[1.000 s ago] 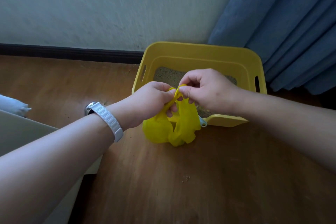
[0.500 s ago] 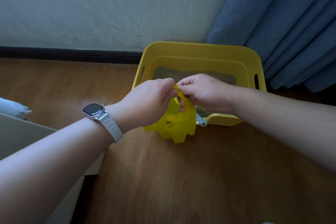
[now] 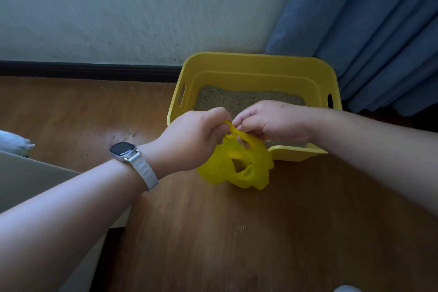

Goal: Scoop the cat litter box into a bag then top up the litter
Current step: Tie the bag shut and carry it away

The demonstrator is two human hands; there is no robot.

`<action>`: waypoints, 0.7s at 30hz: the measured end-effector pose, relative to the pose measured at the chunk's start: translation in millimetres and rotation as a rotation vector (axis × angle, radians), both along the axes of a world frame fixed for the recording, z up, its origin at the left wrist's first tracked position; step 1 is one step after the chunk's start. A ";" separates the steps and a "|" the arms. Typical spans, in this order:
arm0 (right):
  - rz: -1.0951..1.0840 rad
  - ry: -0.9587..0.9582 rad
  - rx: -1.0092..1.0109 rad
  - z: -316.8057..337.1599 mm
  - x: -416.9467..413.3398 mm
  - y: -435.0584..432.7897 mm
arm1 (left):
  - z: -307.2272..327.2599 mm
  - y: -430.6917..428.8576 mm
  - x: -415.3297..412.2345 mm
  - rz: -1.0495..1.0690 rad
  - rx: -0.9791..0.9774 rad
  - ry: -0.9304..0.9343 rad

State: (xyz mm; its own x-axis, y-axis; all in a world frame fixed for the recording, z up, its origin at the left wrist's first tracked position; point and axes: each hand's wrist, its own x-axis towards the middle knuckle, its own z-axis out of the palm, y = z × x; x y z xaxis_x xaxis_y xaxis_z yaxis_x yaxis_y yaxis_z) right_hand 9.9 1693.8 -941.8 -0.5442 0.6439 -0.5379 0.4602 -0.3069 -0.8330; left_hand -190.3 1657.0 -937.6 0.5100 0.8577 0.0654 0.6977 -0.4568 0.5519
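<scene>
A small yellow plastic bag (image 3: 239,168) sits on the wooden floor just in front of the yellow litter box (image 3: 256,64). Grey-brown litter (image 3: 237,99) lies in the box. My left hand (image 3: 192,140), with a watch on its wrist, pinches one bag handle. My right hand (image 3: 270,121) pinches the other handle right beside it. Both hands meet above the bag, over the box's front rim. The handles cross between my fingers. No scoop can be seen in this frame.
A blue curtain (image 3: 379,31) hangs at the right behind the box. A pale wall with a dark skirting board (image 3: 83,70) runs along the back. A light flat object (image 3: 28,178) lies at the left, with a white thing (image 3: 14,142) behind it. Litter crumbs (image 3: 241,229) dot the floor.
My hands have turned and worked the two handles together, and the bag has shifted slightly right. The small grey handle seen beside the bag earlier is hidden now.
</scene>
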 end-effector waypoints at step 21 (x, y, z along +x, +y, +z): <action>-0.270 0.071 0.408 -9.3 -16.0 -29.7 | 5.8 6.1 -9.4 0.272 -0.499 -0.407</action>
State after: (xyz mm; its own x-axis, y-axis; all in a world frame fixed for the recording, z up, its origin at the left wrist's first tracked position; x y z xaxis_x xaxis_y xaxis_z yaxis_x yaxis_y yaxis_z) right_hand -6.0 1664.0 -951.2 -0.3553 0.9172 -0.1800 0.3470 -0.0494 -0.9366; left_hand -199.7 1663.1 -931.8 0.2916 0.9287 -0.2293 0.4445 0.0807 0.8921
